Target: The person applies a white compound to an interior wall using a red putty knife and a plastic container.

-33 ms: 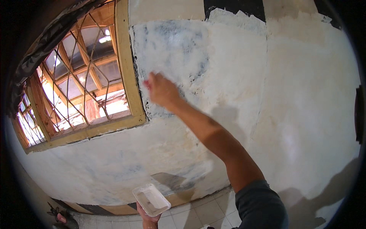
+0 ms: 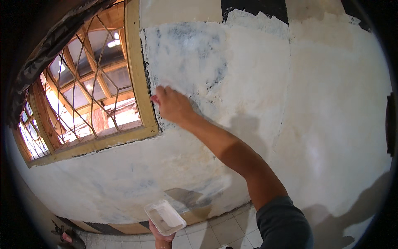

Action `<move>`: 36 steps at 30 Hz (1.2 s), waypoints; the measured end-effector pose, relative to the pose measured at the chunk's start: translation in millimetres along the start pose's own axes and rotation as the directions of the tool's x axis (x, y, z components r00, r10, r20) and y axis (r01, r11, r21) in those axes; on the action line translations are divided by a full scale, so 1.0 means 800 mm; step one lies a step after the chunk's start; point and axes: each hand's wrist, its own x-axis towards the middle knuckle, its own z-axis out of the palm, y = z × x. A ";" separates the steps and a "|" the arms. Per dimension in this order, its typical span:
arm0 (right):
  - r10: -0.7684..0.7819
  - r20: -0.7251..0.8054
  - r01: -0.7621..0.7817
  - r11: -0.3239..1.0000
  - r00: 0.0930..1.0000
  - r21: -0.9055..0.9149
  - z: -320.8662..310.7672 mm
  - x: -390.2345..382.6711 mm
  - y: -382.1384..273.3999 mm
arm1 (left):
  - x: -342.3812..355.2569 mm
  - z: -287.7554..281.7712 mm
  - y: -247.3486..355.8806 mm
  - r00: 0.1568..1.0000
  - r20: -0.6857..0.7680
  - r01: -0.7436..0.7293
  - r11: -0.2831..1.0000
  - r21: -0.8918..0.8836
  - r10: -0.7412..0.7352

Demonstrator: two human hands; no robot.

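My right hand (image 2: pixel 175 104) is closed around a small reddish object (image 2: pixel 155 99), of which only an end shows by the fingers; its kind is hidden. It is at the patchy white and blue-grey wall (image 2: pixel 248 83), just right of the window frame (image 2: pixel 145 79). Low in the view, my left hand (image 2: pixel 161 237) grips a white rectangular plastic tub (image 2: pixel 180 226) from beneath and the side. White paste (image 2: pixel 163 216) coats the inside of the tub.
Thin metal bars (image 2: pixel 99 66) cross the window at the left, with a dark curtain (image 2: pixel 45 54) above. Black patches (image 2: pixel 257 9) show at the wall's top. Pale floor tiles (image 2: pixel 226 230) lie below, and a dark object (image 2: pixel 389 124) hangs at the right edge.
My right hand has moved a little down and left, closer to the window frame, with the reddish object in it. The left hand and tub have stayed in place.
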 end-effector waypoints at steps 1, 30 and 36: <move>0.002 -0.085 -0.003 1.000 0.996 -0.006 -0.003 -0.005 0.002 | 0.004 0.000 0.003 1.000 -0.023 -0.010 1.000 0.001 0.010; 0.067 -0.177 -0.043 0.990 0.982 0.133 -0.091 0.097 0.069 | -0.005 -0.020 0.028 0.993 -0.083 -0.088 0.994 -0.065 0.082; -0.251 -0.110 0.243 0.967 0.962 -0.081 -0.099 0.096 0.013 | -0.001 -0.022 0.032 0.987 -0.110 -0.129 0.989 -0.068 0.121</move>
